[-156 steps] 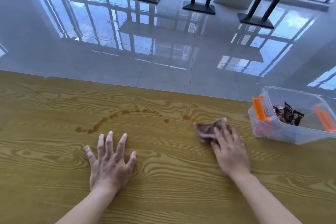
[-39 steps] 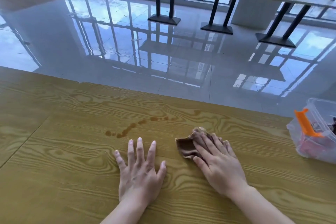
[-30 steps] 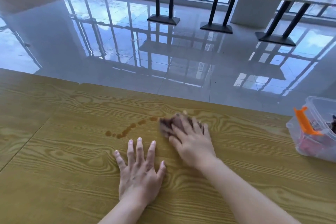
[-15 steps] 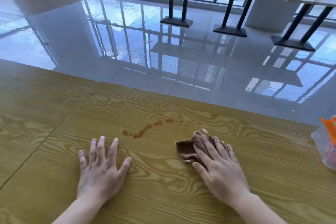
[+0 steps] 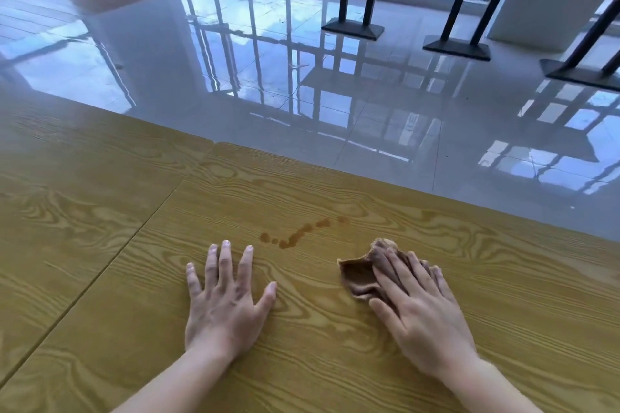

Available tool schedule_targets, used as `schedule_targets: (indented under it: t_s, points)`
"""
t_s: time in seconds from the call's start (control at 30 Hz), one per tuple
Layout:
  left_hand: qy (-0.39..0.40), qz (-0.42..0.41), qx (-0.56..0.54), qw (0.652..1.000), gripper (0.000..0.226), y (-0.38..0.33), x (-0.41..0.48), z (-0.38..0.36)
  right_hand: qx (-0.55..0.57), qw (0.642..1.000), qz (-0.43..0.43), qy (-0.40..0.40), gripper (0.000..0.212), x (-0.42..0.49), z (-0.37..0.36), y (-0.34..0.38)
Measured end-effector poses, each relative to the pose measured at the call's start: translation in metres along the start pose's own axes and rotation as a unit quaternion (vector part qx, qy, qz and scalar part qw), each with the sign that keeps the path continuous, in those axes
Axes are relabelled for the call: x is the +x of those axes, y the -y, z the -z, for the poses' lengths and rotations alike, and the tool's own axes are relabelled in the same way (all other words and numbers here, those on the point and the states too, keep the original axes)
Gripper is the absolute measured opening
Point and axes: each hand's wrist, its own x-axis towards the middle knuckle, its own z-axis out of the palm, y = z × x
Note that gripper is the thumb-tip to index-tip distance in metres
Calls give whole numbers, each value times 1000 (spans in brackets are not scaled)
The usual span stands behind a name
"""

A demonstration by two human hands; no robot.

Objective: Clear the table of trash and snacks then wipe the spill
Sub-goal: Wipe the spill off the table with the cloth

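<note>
A short trail of brown spill drops (image 5: 298, 235) lies on the yellow wood-grain table (image 5: 335, 362). My right hand (image 5: 416, 305) presses flat on a crumpled brown cloth (image 5: 359, 277), which sits to the right of the drops and a little nearer to me. The cloth's left part sticks out from under my fingers. My left hand (image 5: 226, 300) rests palm down on the table with fingers spread, just below the left end of the spill, holding nothing.
A seam (image 5: 100, 275) runs diagonally where a second tabletop joins on the left. The table's far edge (image 5: 402, 181) drops to a glossy tiled floor. Black table legs and bases (image 5: 352, 27) stand far behind.
The view has shifted left, and the clear container at the right has dropped out of sight. My right hand with the cloth stays right of the drops. My left hand sits nearer the spill.
</note>
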Motion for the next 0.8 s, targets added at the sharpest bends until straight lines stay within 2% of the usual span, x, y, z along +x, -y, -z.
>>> schedule_targets:
  t_s: [0.13,0.17,0.23,0.33,0.37,0.43,0.53,0.6,0.7,0.8]
  points:
    - [-12,1,-8,1000,84,-1,0,-1,73,982,-174,29,65,94,32,-11]
    - [-14,-2,-11,1000,83,0,0,-1,76,977,-193,44,65,111,38,-6]
    - [-11,-4,-8,1000,83,1,0,-1,53,986,-143,62,63,107,32,8]
    - [-21,0,-12,1000,83,0,0,0,5,998,56,-4,61,28,4,29]
    - [-22,1,-14,1000,83,0,0,0,4,996,88,-12,62,7,2,29]
    - [-20,0,-12,1000,83,-1,0,0,-4,996,83,8,61,14,1,18]
    - [-25,5,-8,1000,82,-2,-1,0,44,998,-40,25,61,93,19,20]
    - [-27,5,-8,1000,82,-1,-1,1,67,993,-84,48,62,138,29,35]
    - [-28,2,-9,1000,81,0,0,0,54,997,-14,49,63,116,22,50]
    - [-34,2,-14,999,82,0,-1,0,16,997,68,-25,62,30,3,36]
